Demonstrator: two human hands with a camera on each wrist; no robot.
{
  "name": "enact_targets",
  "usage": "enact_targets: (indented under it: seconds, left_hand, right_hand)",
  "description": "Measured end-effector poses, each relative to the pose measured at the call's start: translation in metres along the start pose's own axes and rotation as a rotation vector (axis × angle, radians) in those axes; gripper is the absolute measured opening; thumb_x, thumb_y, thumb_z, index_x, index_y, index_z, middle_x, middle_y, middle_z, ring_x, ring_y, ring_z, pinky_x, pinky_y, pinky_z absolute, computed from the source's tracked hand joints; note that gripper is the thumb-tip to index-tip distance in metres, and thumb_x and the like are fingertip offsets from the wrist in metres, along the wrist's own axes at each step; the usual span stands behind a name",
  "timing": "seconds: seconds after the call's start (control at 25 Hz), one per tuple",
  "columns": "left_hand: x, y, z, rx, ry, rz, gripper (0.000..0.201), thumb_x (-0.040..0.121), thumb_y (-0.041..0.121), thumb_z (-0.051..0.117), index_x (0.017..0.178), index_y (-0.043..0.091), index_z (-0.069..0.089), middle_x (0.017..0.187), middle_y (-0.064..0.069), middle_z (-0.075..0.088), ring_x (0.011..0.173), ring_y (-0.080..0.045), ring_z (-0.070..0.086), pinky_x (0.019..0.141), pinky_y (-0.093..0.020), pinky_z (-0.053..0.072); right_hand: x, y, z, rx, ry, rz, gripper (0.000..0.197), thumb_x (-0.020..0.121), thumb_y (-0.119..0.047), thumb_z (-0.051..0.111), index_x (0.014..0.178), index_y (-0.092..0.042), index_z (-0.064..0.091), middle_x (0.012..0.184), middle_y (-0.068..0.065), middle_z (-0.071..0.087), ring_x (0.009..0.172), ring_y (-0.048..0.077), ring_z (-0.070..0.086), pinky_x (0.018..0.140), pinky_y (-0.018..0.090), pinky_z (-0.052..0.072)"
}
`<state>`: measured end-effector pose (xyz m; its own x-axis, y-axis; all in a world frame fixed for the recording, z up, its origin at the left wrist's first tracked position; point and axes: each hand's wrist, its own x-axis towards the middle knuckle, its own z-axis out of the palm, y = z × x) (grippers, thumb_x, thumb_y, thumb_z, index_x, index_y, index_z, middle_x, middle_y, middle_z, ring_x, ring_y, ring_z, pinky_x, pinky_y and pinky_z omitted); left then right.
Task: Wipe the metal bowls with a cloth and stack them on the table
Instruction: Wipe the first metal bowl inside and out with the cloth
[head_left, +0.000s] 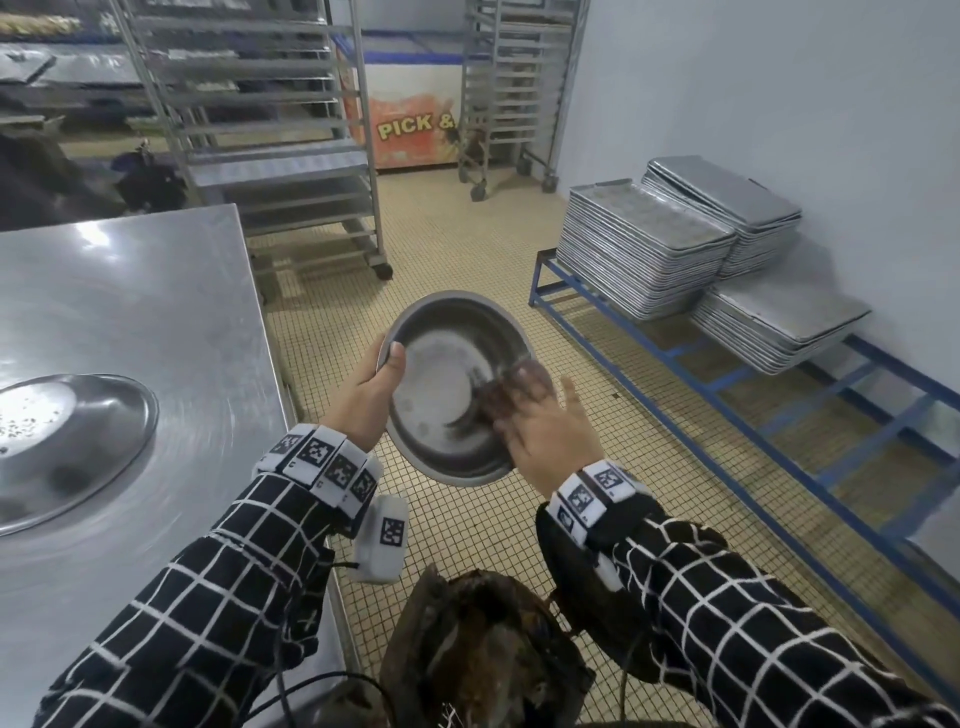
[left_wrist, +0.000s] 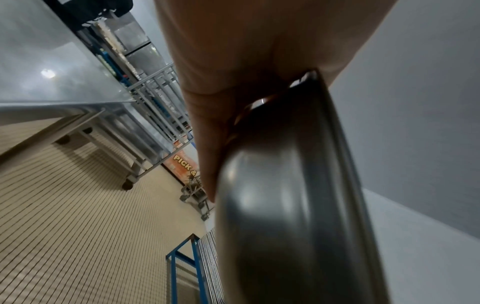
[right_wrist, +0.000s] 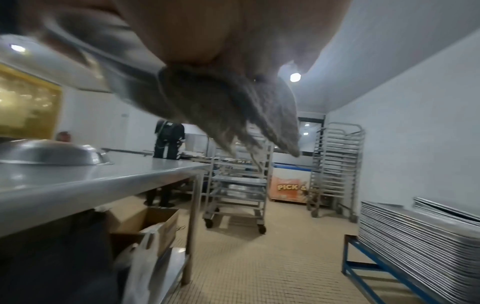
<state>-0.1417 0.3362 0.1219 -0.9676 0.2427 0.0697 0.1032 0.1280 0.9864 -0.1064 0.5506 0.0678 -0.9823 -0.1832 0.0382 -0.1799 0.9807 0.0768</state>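
Note:
I hold a round metal bowl (head_left: 447, 384) over the tiled floor, to the right of the steel table (head_left: 156, 286), tilted so its inside faces me. My left hand (head_left: 371, 389) grips its left rim, thumb inside; in the left wrist view the fingers (left_wrist: 233, 61) lie against the bowl's outer wall (left_wrist: 285, 205). My right hand (head_left: 545, 431) holds a brown cloth (head_left: 519, 389) against the bowl's inner right side, blurred by motion. The cloth (right_wrist: 221, 107) hangs from the right hand (right_wrist: 207, 30). Another metal bowl (head_left: 67, 441) lies upside down on the table.
Stacks of metal baking trays (head_left: 675, 249) sit on a low blue frame (head_left: 779, 405) along the right wall. Wheeled tray racks (head_left: 291, 130) and a chest freezer (head_left: 410, 124) stand ahead. A cardboard box (right_wrist: 145, 222) sits under the table. A person (right_wrist: 168, 139) stands at its far end.

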Motion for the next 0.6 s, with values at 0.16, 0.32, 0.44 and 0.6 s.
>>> enact_targets:
  seconds: [0.16, 0.32, 0.44, 0.6]
  left_hand:
    - [0.002, -0.015, 0.002, -0.042, -0.047, -0.221, 0.053, 0.091, 0.061, 0.036, 0.126, 0.024, 0.053, 0.103, -0.021, 0.067, 0.093, -0.040, 0.065, 0.091, -0.052, 0.050]
    - [-0.002, -0.020, -0.004, -0.141, -0.111, -0.373, 0.059, 0.089, 0.059, 0.044, 0.112, 0.007, 0.061, 0.097, -0.024, 0.067, 0.092, -0.044, 0.063, 0.095, -0.057, 0.046]
    - [-0.002, -0.021, -0.009, -0.154, -0.182, -0.358, 0.044, 0.094, 0.044, 0.043, 0.116, 0.009, 0.058, 0.086, -0.010, 0.069, 0.080, -0.032, 0.065, 0.088, -0.048, 0.050]
    - [-0.002, -0.023, -0.009, -0.198, -0.081, -0.198, 0.059, 0.082, 0.038, 0.064, 0.133, 0.020, 0.040, 0.104, -0.009, 0.066, 0.079, -0.027, 0.069, 0.070, -0.040, 0.057]
  right_hand:
    - [0.012, 0.013, -0.011, 0.345, 0.128, 0.047, 0.056, 0.100, -0.043, 0.011, 0.147, -0.032, -0.016, 0.153, -0.013, -0.026, 0.141, 0.008, -0.024, 0.119, 0.040, 0.010]
    - [0.012, 0.011, -0.025, 0.772, 0.196, 0.251, 0.051, 0.100, -0.044, 0.027, 0.149, -0.028, 0.026, 0.137, 0.005, 0.052, 0.115, 0.021, 0.057, 0.083, 0.023, 0.049]
    - [0.007, 0.013, -0.023, 0.911, 0.112, 0.326, 0.033, 0.097, -0.037, 0.046, 0.125, -0.021, 0.053, 0.095, -0.001, 0.067, 0.078, 0.009, 0.063, 0.065, 0.019, 0.050]
    - [0.004, 0.004, -0.010, 1.088, 0.151, 0.570, 0.013, 0.097, -0.018, 0.050, 0.104, -0.009, 0.056, 0.084, 0.000, 0.061, 0.073, 0.012, 0.061, 0.058, 0.020, 0.048]
